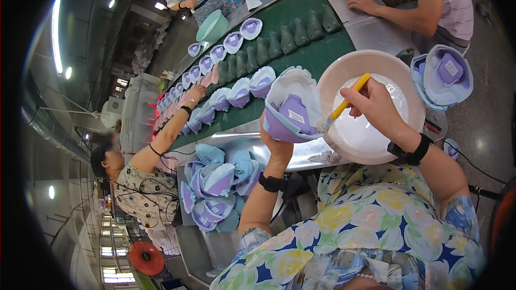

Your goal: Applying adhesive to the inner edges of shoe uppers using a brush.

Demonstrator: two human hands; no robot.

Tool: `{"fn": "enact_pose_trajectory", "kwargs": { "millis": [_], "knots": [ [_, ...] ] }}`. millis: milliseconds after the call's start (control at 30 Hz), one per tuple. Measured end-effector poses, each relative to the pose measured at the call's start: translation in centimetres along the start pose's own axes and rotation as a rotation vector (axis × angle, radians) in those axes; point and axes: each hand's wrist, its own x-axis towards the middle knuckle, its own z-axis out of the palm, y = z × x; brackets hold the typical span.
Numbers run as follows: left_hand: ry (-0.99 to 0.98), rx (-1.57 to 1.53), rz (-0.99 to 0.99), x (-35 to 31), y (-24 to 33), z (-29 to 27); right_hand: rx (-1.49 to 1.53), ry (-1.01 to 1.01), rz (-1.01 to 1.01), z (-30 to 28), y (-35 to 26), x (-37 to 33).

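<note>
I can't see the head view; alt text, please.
The wearer's left hand holds a purple and blue fabric shoe upper while the right hand holds a yellow-handled brush at its edge, beside a round pale-pink tub of white liquid. Beyond, similar uppers line a green belt; a heap of others lies at left.

A green belt (302,3) carries rows of purple-and-blue shoe uppers (233,42) and dark shoe lasts (287,40).

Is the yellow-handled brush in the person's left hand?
No, the right hand grips the yellow-handled brush, while the left hand holds a purple-and-white cup-shaped piece.
</note>
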Motion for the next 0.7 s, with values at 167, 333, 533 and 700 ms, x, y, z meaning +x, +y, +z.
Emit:
{"fn": "enact_pose_trajectory", "kwargs": {
  "millis": [167,333,533,700],
  "knots": [
    [-0.056,0.260,-0.011,1.5,2.7,-0.2,0.043,-0.011,-0.111,-0.2,-0.9,-0.6],
    [-0.536,0.061,-0.247,1.9,0.9,-2.6,-0.066,-0.031,-0.450,-2.3,-0.3,0.1],
    [-0.437,-1.011,-1.055,-0.8,3.7,2.6,-0.254,-0.288,-0.849,-0.5,-1.8,-0.3],
    [-0.465,-1.411,-1.158,-0.8,4.4,4.0,-0.454,-0.303,-0.895,0.3,-2.2,1.2]
  ]
}}
